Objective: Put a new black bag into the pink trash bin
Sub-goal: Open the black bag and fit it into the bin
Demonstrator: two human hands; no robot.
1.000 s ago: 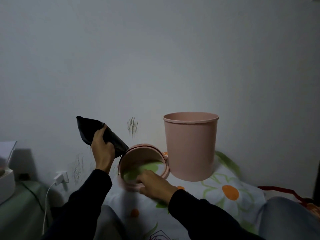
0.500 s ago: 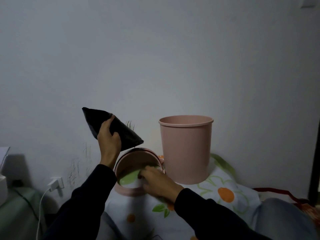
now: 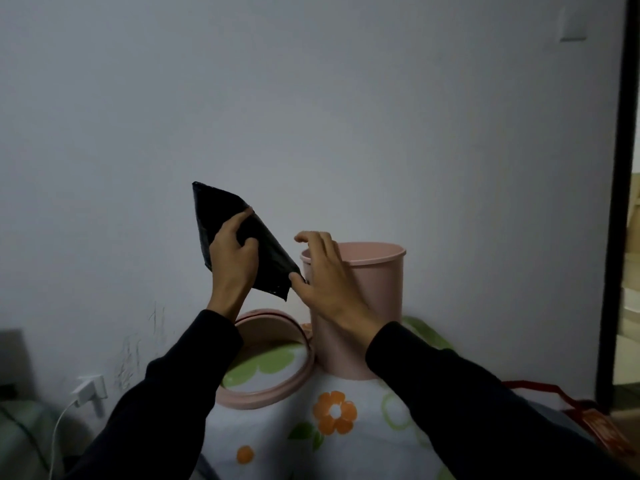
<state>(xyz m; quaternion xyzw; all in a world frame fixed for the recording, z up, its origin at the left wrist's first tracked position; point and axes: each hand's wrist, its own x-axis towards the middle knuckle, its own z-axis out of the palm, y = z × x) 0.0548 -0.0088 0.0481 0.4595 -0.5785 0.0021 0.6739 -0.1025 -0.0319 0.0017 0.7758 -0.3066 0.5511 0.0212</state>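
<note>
The pink trash bin (image 3: 375,306) stands upright and open on a flower-print cloth (image 3: 346,427). Its pink rim ring (image 3: 277,386) lies flat to the bin's left on the same cloth. My left hand (image 3: 233,261) holds a folded black bag (image 3: 221,220) raised above the ring, left of the bin. My right hand (image 3: 325,282) is up in front of the bin's left side, fingers spread, with its thumb touching the bag's lower right corner; it holds nothing.
A plain wall stands close behind the bin. A white charger (image 3: 90,389) with a cable is plugged in low on the left. A dark door frame (image 3: 620,202) runs down the right edge, with a red strap (image 3: 540,388) lying below it.
My right hand let go of the ring on the cloth and rose to the bag's lower corner. My left hand lifted the bag higher and toward the bin.
</note>
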